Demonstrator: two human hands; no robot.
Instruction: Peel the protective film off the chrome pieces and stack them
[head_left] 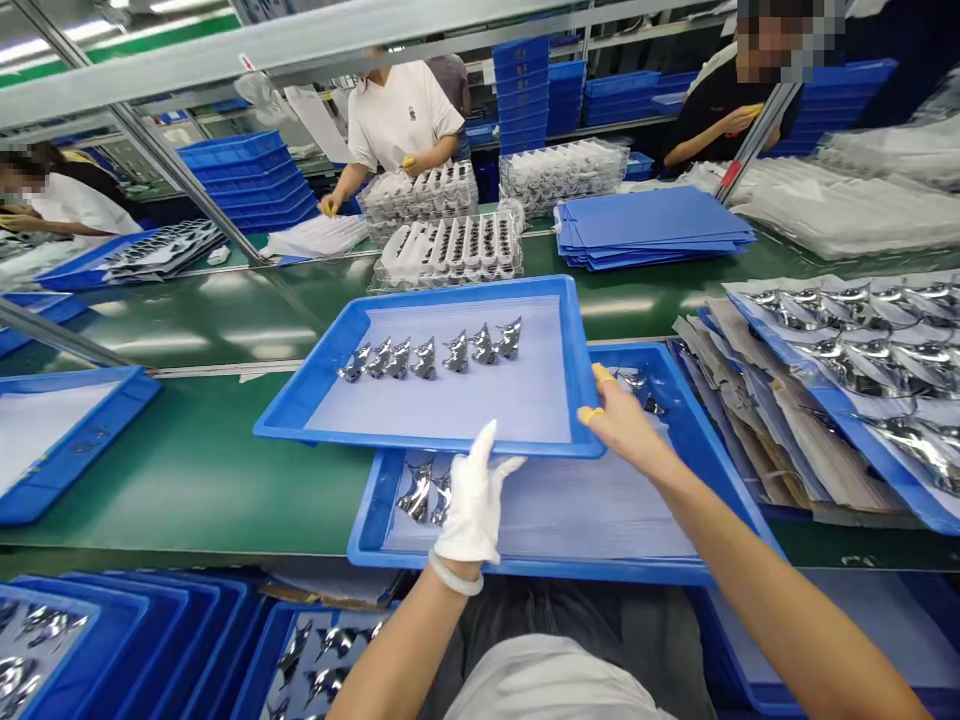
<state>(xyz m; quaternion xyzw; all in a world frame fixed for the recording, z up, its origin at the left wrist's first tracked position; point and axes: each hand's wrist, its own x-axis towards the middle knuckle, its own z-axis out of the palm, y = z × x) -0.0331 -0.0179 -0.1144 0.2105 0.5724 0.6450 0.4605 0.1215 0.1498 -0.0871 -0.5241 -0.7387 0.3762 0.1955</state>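
From here I read the right grip as narrow, pinching the right corner of the blue plastic tray between yellow finger cots, while the white-gloved left grip stands open at the near rim (only just touching, I think). The tray's long axis runs crosswise, with chrome parts lined along it.

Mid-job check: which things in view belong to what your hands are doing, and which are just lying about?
In the work: gloved left hand at the near rim of the blue tray; right hand gripping its corner; chrome parts on it; lower blue tray beneath.
Lying about: stacked blue sheets; white moulded trays; green bench.
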